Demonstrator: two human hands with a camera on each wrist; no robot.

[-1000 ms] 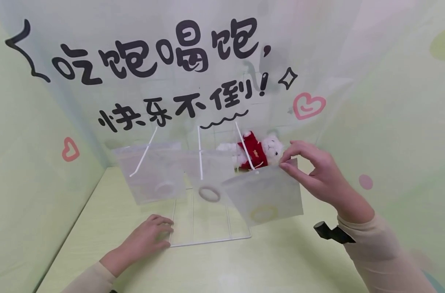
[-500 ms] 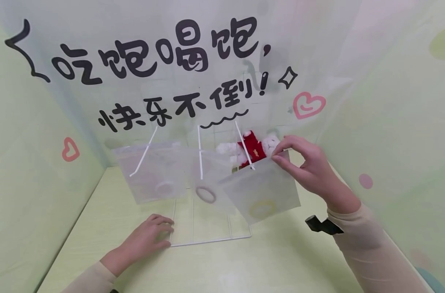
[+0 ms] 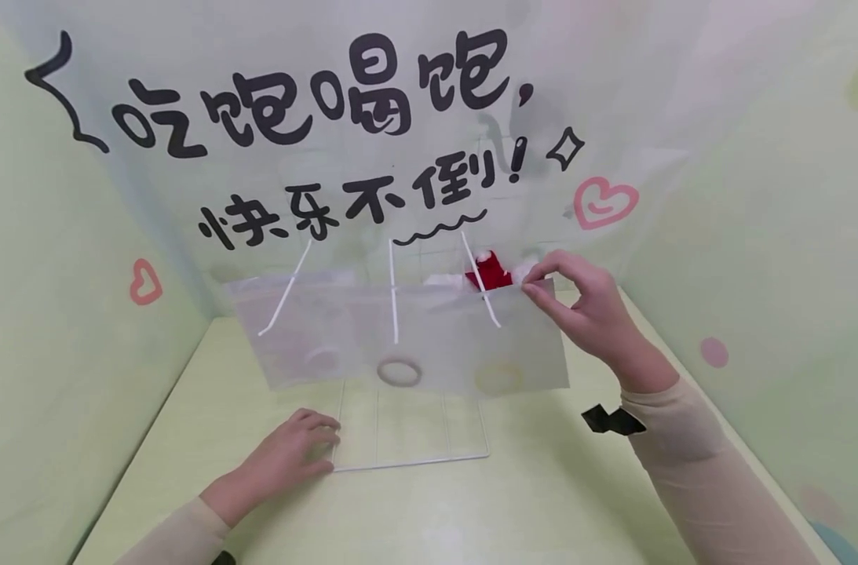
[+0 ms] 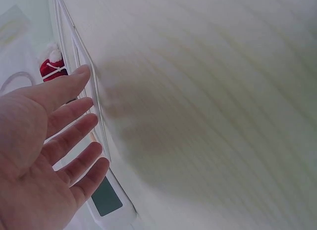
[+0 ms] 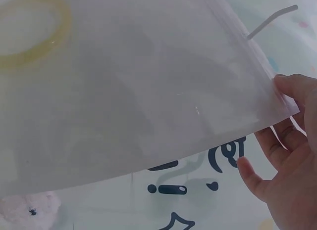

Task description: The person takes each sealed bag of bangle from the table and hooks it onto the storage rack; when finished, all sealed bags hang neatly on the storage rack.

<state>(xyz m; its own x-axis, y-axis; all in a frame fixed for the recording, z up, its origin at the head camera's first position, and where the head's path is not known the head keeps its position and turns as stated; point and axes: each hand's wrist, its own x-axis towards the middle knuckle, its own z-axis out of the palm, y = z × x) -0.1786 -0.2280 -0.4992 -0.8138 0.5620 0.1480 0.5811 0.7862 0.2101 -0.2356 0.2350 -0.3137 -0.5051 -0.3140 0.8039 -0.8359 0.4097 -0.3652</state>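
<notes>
With thumb and fingertips, my right hand (image 3: 584, 318) pinches the top right corner of a translucent zip bag (image 5: 148, 96). A yellow ring (image 3: 499, 378) shows through this bag. White prongs (image 3: 396, 314) of a wire rack carry it and the bags beside it. The middle bag has a dark ring (image 3: 399, 371); the left bag (image 3: 294, 329) has a faint purple one. My left hand (image 3: 287, 455) rests at the left side of the rack's white wire base (image 3: 410, 464), fingers fairly straight. In the left wrist view, its thumb and fingertips lie along the wire.
A plush toy in red clothing (image 3: 495, 272) lies behind the bags, partly hidden. A white device with a dark screen (image 4: 106, 198) is near my left hand in the left wrist view. Printed cloth walls (image 3: 761, 235) surround the pale table (image 3: 414, 518).
My right hand has moved left and slightly up with the bag's corner. The right bag now hangs more level, in line with the others, covering more of the toy. My left hand stays at the rack.
</notes>
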